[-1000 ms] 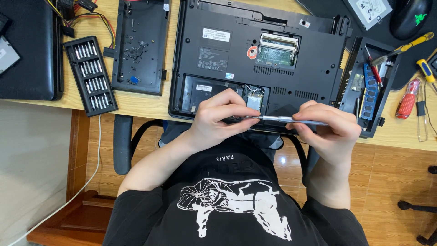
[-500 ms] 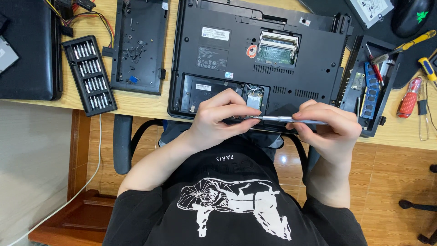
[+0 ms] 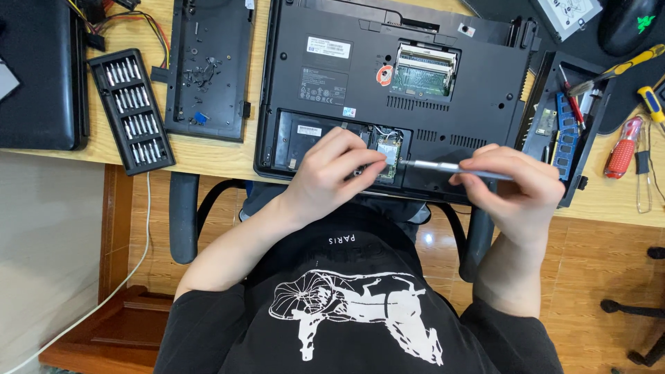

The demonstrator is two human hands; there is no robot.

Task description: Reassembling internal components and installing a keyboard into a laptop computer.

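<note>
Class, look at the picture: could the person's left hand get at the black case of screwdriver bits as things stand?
Probably yes. The left hand rests on the laptop, and only bare desk edge lies between it and the bit case.

An upturned black laptop [image 3: 398,76] lies on the wooden worktop [image 3: 208,158]. The left hand [image 3: 332,173] rests its fingers on the open bay at the laptop's six o'clock edge. The right hand [image 3: 516,187] holds a silver screwdriver [image 3: 443,167] pointing toward nine o'clock, tip beside the small card [image 3: 388,154].
</note>
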